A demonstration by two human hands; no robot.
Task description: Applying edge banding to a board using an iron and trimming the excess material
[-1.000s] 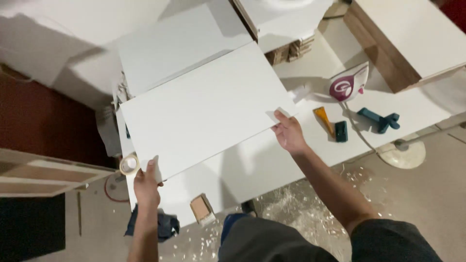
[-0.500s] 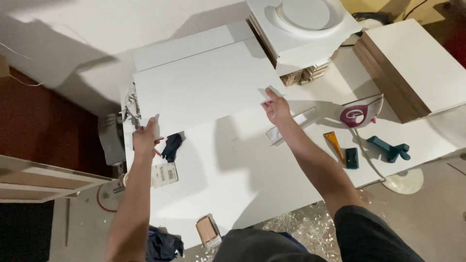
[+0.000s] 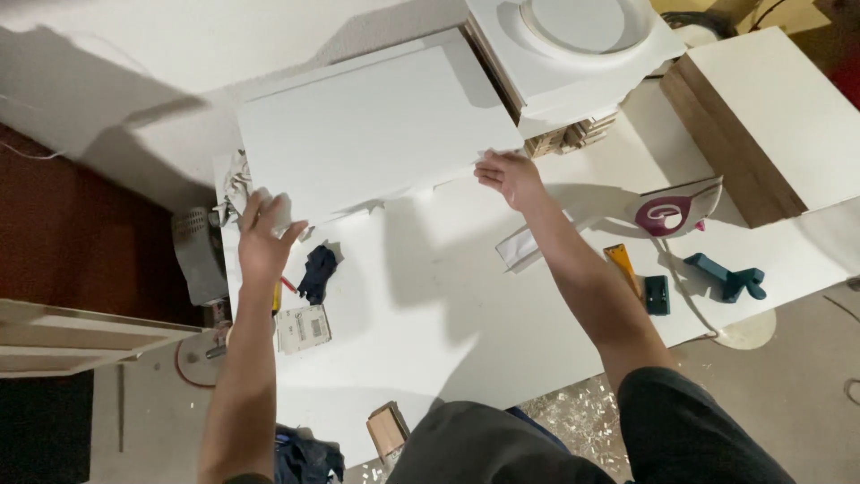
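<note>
**Two hands on a big white board**

Far to the left, a grey ribbed tool [image 3: 199, 255] lies at the edge of the white table [image 3: 421, 358]. Next comes the person's left hand [image 3: 262, 240]. Its fingers are spread wide and lie flat on the near left corner of the white board [image 3: 376, 130]; I cannot tell if the thumb is tucked under the edge. Just below that hand lie a dark blue cloth [image 3: 315, 273] and a small flat white packet [image 3: 302, 328]. A little wooden block [image 3: 387, 430] sits near the front edge of the table.

The board rests flat at the far side of the table, on top of other white panels. The right hand [image 3: 509, 177] grips its near right corner with curled fingers.

Further right lie an orange tool [image 3: 621, 265], a small dark green block [image 3: 657, 294] and a blue-green clamp [image 3: 727, 278]. A thick white slab with a brown side [image 3: 761, 125] stands at the far right.
</note>
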